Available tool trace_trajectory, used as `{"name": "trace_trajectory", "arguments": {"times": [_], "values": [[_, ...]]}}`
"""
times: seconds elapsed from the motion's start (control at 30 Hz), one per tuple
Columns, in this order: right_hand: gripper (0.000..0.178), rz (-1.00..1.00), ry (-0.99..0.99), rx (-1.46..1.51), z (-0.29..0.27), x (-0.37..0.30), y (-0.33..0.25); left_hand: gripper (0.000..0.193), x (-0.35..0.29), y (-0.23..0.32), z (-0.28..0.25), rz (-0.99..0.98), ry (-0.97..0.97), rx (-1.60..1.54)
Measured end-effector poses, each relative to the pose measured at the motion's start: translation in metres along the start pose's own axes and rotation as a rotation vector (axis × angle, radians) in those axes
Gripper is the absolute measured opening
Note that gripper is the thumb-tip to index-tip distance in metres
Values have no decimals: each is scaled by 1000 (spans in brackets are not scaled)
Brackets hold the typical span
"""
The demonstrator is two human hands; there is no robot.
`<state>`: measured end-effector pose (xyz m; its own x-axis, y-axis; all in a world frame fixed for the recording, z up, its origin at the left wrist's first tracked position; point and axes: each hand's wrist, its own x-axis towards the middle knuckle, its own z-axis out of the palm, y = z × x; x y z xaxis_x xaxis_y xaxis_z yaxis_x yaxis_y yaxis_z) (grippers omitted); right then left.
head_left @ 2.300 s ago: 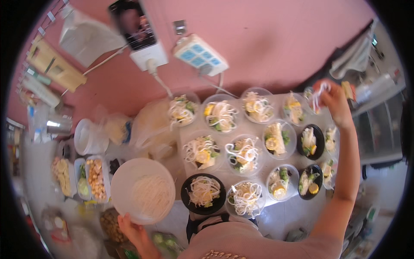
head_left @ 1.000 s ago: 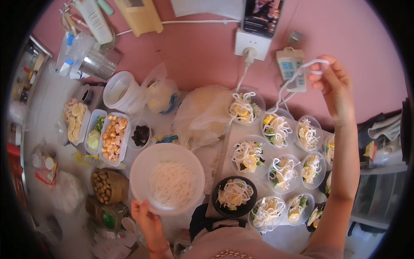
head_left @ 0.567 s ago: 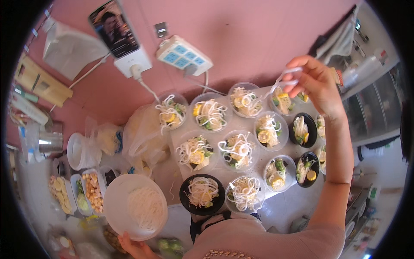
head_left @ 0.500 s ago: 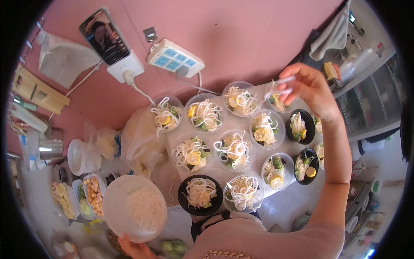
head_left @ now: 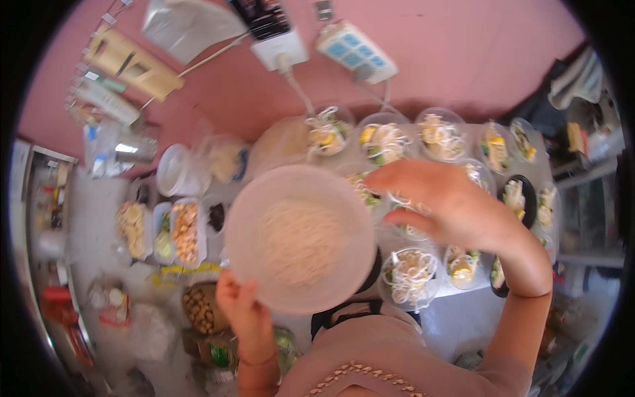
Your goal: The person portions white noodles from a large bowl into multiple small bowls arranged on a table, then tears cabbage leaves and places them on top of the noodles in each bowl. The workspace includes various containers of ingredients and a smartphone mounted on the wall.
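My left hand (head_left: 246, 308) grips the rim of a large white translucent tub (head_left: 238, 231) and holds it up in front of me. Pale noodles (head_left: 297, 241) lie inside it. Beside the tub's right edge hovers my right hand (head_left: 440, 205), slightly blurred, thumb and fingers apart with nothing visible between them. Beneath and around that hand stand clear bowls and a few black ones, filled with greens, corn and thin mushrooms. Some carry white noodles on top, such as the near bowl (head_left: 411, 274) and the far one (head_left: 442, 135). The tub and my right hand cover several bowls.
Left of the tub are trays of pale slices (head_left: 134, 228) and orange-brown chunks (head_left: 187, 231). White containers (head_left: 173, 171) stand behind them. A power strip (head_left: 356, 51) and a phone (head_left: 264, 16) are at the pink wall. A box of brown pieces (head_left: 204, 308) sits low at left.
My right hand has come left from the far bowls to the tub, and the noodle strands it held are gone from it. The tub has moved up and right. The view has swung left.
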<state>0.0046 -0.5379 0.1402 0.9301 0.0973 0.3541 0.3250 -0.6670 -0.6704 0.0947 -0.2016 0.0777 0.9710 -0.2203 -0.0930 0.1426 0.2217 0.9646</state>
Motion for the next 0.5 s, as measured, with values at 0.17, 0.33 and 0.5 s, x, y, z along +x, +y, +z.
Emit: {"name": "trace_trajectory", "arguments": {"times": [0.17, 0.33, 0.5], "values": [[51, -191, -488, -386, 109, 40, 4, 19, -11, 11, 35, -50, -52, -49], [22, -202, -738, -466, 156, 31, 28, 18, -19, 7, 33, -93, -45, -1], [16, -205, -410, -442, 95, 33, -11, 18, -17, 17, 36, -77, -78, -2]]}}
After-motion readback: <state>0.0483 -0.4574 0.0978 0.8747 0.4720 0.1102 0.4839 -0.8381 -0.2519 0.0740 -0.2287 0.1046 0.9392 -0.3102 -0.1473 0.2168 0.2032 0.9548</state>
